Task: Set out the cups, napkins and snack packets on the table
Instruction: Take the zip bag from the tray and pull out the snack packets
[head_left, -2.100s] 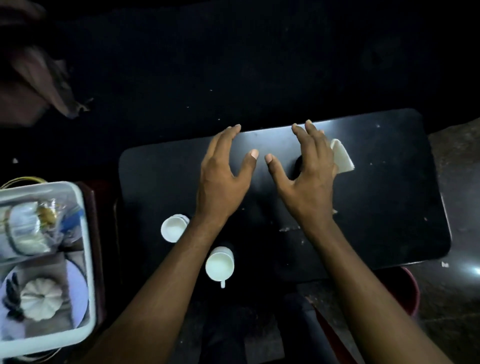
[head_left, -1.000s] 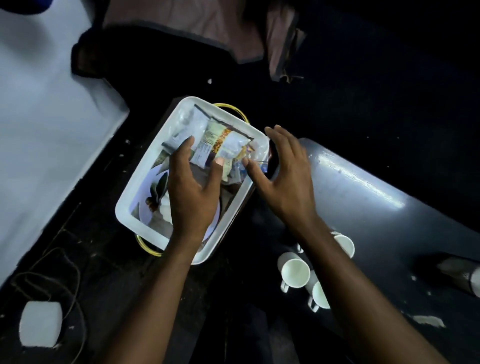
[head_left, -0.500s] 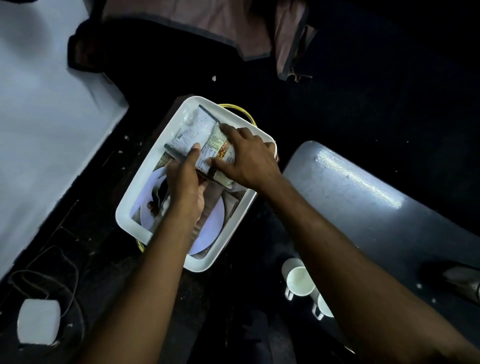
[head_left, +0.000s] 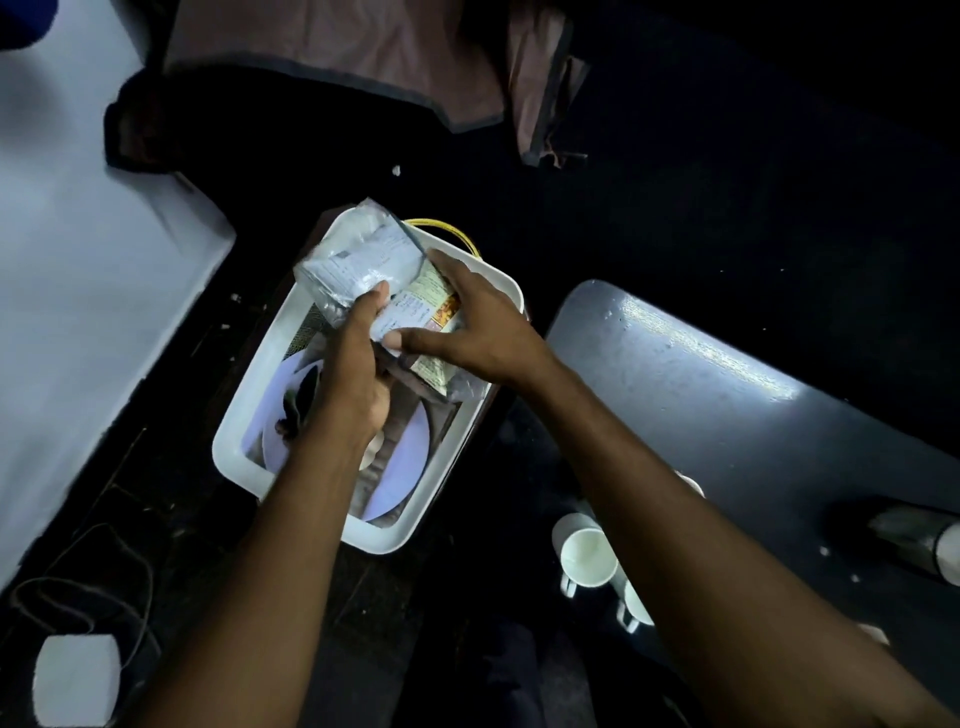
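Both hands are over the white tray (head_left: 244, 431) left of the dark table (head_left: 727, 415). My left hand (head_left: 358, 374) grips a pale grey snack packet (head_left: 358, 265) and holds it raised above the tray's far end. My right hand (head_left: 478, 322) pinches a second snack packet (head_left: 431, 317) with orange print, just beside the first. Two white cups (head_left: 587, 556) stand at the table's near left edge, the nearer cup (head_left: 636, 605) partly hidden by my right forearm.
A white plate (head_left: 400, 467) and a dark spoon (head_left: 298, 400) lie in the tray. A metal cylinder (head_left: 914, 535) lies at the table's right. Brown cloth (head_left: 363, 57) hangs at the back. A white adapter (head_left: 75, 680) with cable lies on the floor, near left.
I turned from the table to the tray on the left. Both hands reached in; the left hand has lifted the grey packet and the right has closed on the printed packet.
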